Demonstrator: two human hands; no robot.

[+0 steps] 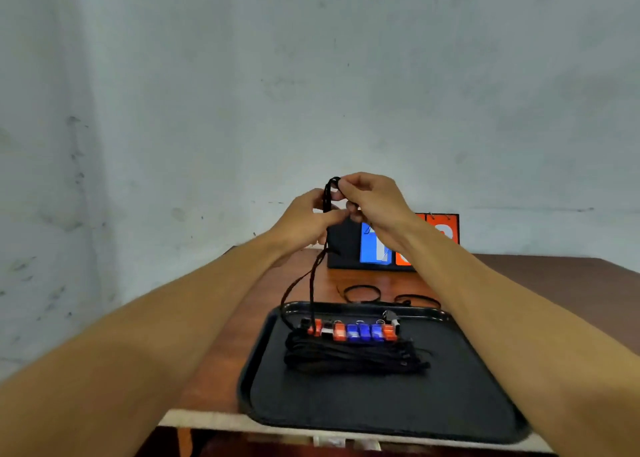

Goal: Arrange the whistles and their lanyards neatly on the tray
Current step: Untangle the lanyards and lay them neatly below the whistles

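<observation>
Lanyard: thin black cord lanyard (313, 283) folded at frame centre, trailing down to the whistle row (353, 332).
Grip: left hand (308, 219) and right hand (375, 198) pinch the folds.
Advice: keep loops even, then lay them beside the coiled cords on the black plastic tray (381, 404).

In front of me stands a reddish-brown wooden table (554, 283) with a pale front edge. A black rectangular plastic tray (381, 404) lies flat on it near that edge, and just beyond the tray's far rim two loose black cord loops (362, 293) rest on the bare wood. Further back, a black flip scoreboard with blue and orange cards (377, 245) stands upright on the tabletop.
</observation>
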